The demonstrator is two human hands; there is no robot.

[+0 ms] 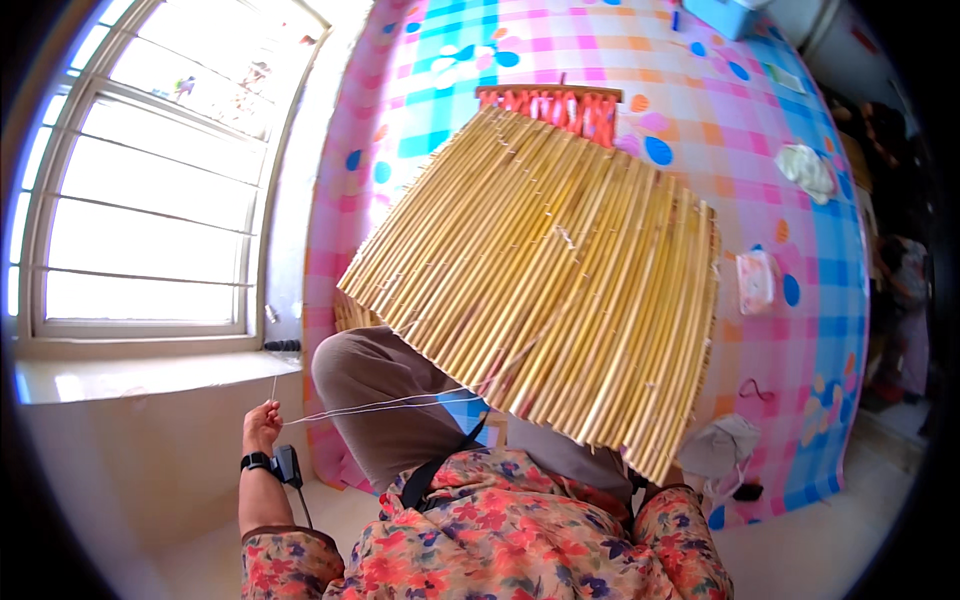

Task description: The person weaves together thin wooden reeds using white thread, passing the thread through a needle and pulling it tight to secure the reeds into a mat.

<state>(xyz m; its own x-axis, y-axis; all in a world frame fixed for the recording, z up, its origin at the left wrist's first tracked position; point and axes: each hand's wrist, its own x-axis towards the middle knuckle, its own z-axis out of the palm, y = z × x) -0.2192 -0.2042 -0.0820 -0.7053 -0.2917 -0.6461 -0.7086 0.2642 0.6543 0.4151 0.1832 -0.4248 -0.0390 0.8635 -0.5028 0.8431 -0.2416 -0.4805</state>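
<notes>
A mat of thin straw-coloured reed sticks [560, 290], tied side by side with thread, lies slantwise over my lap and the sheet in front of me. Out to the left, my left hand [262, 424] is closed on a white thread [370, 407]. The thread runs taut in two strands from my fingers to the mat's near edge. My right forearm [665, 492] goes beneath the mat's near right corner, and the mat hides my right hand. Beyond the mat's far edge shows a red, looped fabric piece [565, 112] on a wooden bar [548, 92].
A barred window [150, 210] and its sill [150, 375] border my left side. On the checked, patterned sheet [690, 110] to the right lie a white cloth bundle [805, 172], a pink-and-white packet [757, 282] and a pale grey cloth item [720, 447]. A light-blue box [725, 15] stands far off.
</notes>
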